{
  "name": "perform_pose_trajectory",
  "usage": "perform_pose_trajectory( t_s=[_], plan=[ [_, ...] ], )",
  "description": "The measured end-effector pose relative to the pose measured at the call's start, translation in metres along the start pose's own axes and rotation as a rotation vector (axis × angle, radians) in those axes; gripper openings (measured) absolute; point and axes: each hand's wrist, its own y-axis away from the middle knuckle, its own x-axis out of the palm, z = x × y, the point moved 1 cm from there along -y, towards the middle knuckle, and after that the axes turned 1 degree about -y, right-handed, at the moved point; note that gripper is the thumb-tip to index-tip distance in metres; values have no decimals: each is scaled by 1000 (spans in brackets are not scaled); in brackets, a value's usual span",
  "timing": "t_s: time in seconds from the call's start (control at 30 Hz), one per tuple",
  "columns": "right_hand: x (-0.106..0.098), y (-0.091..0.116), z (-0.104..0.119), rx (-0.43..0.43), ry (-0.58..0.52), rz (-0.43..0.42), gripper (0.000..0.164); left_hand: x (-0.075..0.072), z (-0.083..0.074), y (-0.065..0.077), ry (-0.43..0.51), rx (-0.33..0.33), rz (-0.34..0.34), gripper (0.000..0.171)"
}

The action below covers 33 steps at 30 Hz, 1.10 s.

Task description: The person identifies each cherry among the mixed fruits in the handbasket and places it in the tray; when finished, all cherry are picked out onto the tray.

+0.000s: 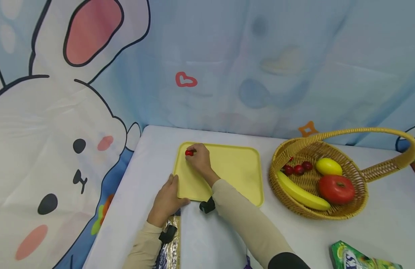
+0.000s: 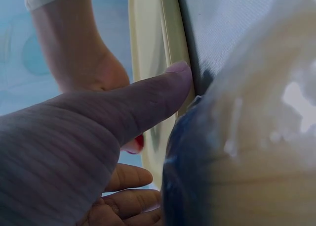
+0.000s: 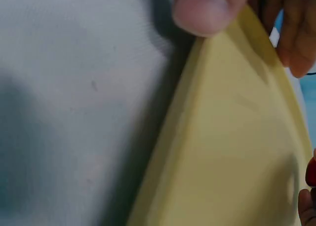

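Observation:
A shallow yellow tray [image 1: 234, 168] lies on the white-covered table. My left hand [image 1: 167, 200] holds its near left corner; the thumb [image 2: 163, 90] presses on the near rim and the fingers lie along the left side. Over the tray's far left part, my right hand [image 1: 200, 158] pinches a small round red fruit [image 1: 189, 152] between its fingertips. The same fruit [image 3: 311, 172] shows at the right edge of the right wrist view, partly cut off. Behind my left thumb in the left wrist view, only a bit of its red shows.
Right of the tray stands a wicker basket [image 1: 278, 198] with a tall handle, holding a banana [image 1: 303, 192], cherries [image 1: 299, 170], a lemon [image 1: 328, 166] and a red apple-like fruit [image 1: 336, 189]. A green pack [image 1: 358, 257] lies front right; a shiny gold-and-blue packet [image 1: 172, 243] sits beneath my left forearm.

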Motion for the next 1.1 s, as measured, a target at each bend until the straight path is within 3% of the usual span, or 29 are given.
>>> perform_pose_trajectory(
  t_s=[0.13, 0.3, 0.53, 0.7, 0.83, 0.97, 1.03, 1.1],
  plan=[
    [6, 1, -4, -6, 41, 6, 19, 1, -1, 1, -2, 18, -11, 93],
    [0, 7, -5, -6, 3, 2, 22, 4, -5, 1, -13, 13, -9, 94],
    [-41, 24, 6, -62, -64, 30, 23, 4, -6, 2, -16, -10, 8, 95],
    [-103, 57, 16, -88, -121, 180, 26, 2, -4, 5, -11, 9, 1, 94],
    [-170, 89, 19, -94, -145, 423, 28, 3, -4, 7, -9, 22, 7, 94],
    [-242, 115, 13, -178, -164, 635, 24, 2, -4, 6, -16, 27, 19, 95],
    [-276, 120, 3, -198, -192, 649, 22, 2, -3, 6, -18, 28, 24, 95],
    [-305, 119, -9, -152, -189, 578, 22, 1, -3, 5, -21, 30, 28, 95]
  ],
)
